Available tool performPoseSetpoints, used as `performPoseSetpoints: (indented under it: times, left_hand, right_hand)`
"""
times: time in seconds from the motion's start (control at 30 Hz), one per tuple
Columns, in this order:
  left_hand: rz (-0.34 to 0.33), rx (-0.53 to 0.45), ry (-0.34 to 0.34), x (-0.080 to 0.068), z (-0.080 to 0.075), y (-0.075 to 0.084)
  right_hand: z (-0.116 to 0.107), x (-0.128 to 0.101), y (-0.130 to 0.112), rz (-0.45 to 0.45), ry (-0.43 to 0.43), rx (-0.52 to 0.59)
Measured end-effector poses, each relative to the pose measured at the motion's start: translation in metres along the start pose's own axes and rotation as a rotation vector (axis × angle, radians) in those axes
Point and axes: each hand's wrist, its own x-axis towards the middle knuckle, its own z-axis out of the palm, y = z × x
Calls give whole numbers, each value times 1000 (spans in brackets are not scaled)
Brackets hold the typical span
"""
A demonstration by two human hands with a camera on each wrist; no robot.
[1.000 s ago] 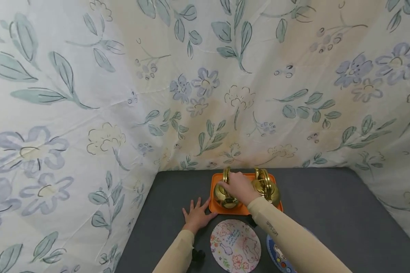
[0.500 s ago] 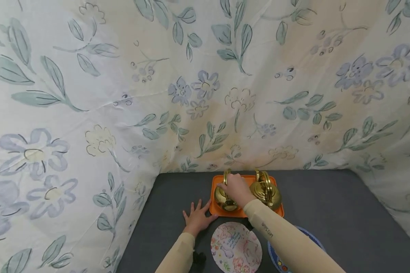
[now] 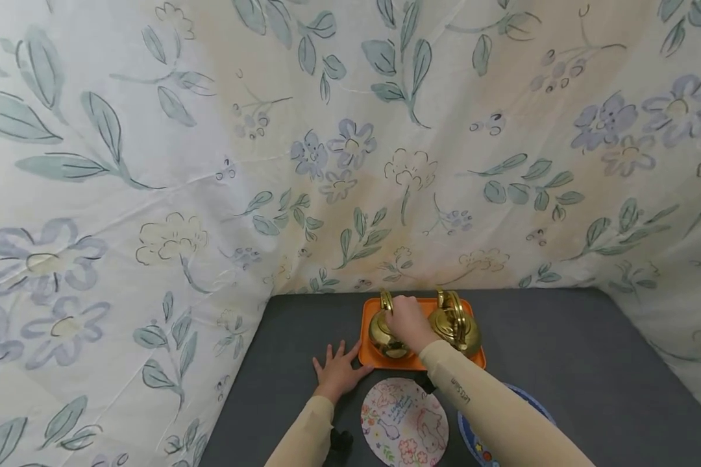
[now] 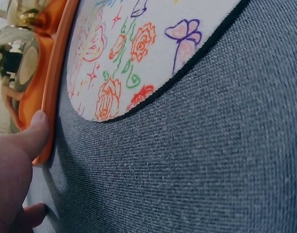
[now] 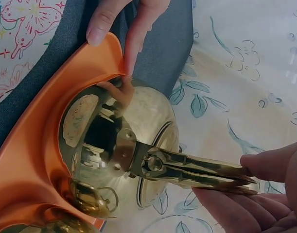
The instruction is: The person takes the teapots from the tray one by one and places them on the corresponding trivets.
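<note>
Two gold kettles stand side by side in an orange tray [image 3: 376, 360] on the dark grey cloth. My right hand [image 3: 410, 322] reaches over the left kettle [image 3: 380, 337]. In the right wrist view, thumb [image 5: 279, 162] and fingers pinch the end of that kettle's raised double handle [image 5: 201, 170]. The kettle's body [image 5: 146, 109] sits within the tray's hollow. My left hand [image 3: 337, 374] lies with fingers spread at the tray's near left corner; its thumb [image 4: 37, 128] touches the tray rim in the left wrist view. The right kettle [image 3: 444, 322] is partly behind my right forearm.
A round white mat [image 3: 404, 418] with coloured drawings lies just in front of the tray. To its right, a blue round piece [image 3: 470, 447] is partly hidden under my right sleeve. A floral curtain [image 3: 350, 214] rises directly behind the table.
My right hand has shifted slightly at the left kettle's handle, and its thumb no longer shows to the left of it. The left hand and tray stay in place.
</note>
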Motion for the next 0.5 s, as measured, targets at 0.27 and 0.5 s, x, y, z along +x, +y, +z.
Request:
performPoseSetpoints:
  times: [0.27,0.5]
  left_hand:
    - [8,11,13,-1,3,2]
    - [27,3,37,-5,0,0]
  right_hand:
    - [-6,-5,0,4,-10,-27]
    - [-15,-5,-9,-26,31,-34]
